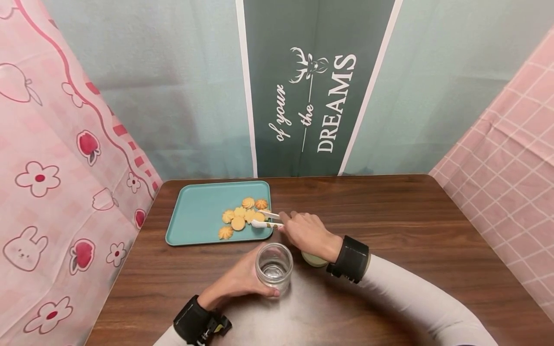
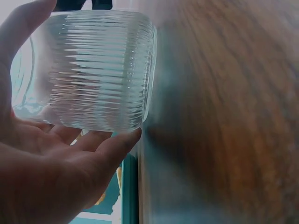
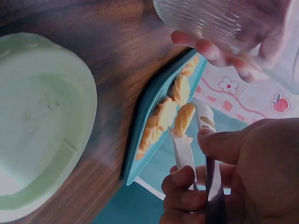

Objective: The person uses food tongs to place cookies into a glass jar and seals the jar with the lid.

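Note:
My left hand [image 1: 243, 276] grips a clear ribbed glass jar [image 1: 274, 271] round its side, its open mouth facing up and nothing inside. In the left wrist view the fingers run along the ribbed wall of the jar [image 2: 98, 74]. My right hand [image 1: 308, 232] holds white tongs [image 1: 268, 224] over the right end of a teal tray [image 1: 196, 214]. Between the tong tips, in the right wrist view, is a swirled cookie [image 3: 184, 120]. Several golden cookies [image 1: 238, 223] lie on the tray's right half.
A pale green round lid [image 3: 46, 116] lies on the brown wooden table [image 1: 389, 216], partly hidden under my right wrist in the head view. Patterned pink cloth [image 1: 65, 168] hangs at the left, pink checked cloth [image 1: 515, 158] at the right, and a green curtain [image 1: 195, 96] behind.

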The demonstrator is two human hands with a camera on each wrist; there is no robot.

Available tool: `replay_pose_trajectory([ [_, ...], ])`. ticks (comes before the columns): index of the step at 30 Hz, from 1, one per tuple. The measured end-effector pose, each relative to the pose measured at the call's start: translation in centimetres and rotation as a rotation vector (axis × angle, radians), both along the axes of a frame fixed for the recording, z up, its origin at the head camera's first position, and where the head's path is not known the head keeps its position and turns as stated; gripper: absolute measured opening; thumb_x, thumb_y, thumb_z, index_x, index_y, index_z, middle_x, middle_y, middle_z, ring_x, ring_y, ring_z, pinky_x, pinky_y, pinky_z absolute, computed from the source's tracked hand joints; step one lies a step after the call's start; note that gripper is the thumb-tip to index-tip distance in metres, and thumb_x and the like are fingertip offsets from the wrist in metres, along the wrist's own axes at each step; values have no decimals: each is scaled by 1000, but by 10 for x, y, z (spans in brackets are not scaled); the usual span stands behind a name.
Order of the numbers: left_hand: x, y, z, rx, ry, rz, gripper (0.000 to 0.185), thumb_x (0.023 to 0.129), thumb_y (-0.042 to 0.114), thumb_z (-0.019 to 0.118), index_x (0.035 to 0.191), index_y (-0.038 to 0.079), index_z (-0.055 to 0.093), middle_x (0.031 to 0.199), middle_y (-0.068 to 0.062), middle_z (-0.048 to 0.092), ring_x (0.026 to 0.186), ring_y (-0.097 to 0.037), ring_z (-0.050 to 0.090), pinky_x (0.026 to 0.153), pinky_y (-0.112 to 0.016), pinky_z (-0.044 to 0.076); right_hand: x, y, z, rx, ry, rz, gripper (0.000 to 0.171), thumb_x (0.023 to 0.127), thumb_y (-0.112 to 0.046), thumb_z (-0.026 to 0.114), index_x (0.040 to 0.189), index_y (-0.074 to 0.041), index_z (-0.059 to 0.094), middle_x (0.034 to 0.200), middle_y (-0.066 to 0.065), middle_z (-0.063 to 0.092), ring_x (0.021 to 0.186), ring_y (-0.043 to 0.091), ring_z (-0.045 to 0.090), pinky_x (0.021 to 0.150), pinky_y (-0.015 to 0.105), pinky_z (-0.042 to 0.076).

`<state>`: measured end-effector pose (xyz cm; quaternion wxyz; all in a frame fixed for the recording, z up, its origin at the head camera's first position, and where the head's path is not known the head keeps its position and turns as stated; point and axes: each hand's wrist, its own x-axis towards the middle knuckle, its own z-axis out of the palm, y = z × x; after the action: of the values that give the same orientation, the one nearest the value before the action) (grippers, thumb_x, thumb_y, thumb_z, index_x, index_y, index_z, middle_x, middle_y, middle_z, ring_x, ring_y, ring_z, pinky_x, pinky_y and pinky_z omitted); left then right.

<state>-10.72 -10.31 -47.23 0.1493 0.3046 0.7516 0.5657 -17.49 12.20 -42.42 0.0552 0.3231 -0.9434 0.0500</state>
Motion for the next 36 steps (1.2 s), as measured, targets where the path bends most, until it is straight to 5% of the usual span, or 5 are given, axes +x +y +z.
replay_pose_trajectory([
  [22, -3, -3, -4, -38, 45, 41, 88, 69, 25, 101, 142, 15, 54, 131, -2, 68, 122, -23, 65, 113, -40, 49, 3, 19, 16, -2, 48, -2, 22, 105, -28, 67, 113, -7, 62, 72, 3, 53, 55, 21, 54, 39, 33, 37],
  [36, -4, -4, -6, -28, 10, 44, 90, 64, 21, 103, 140, 13, 54, 131, 1, 67, 123, -21, 64, 114, -37, 47, 8, 28, 30, 6, 97, -5, 25, 104, -27, 70, 116, -7, 61, 72, 3, 51, 53, 19, 50, 39, 30, 33],
])
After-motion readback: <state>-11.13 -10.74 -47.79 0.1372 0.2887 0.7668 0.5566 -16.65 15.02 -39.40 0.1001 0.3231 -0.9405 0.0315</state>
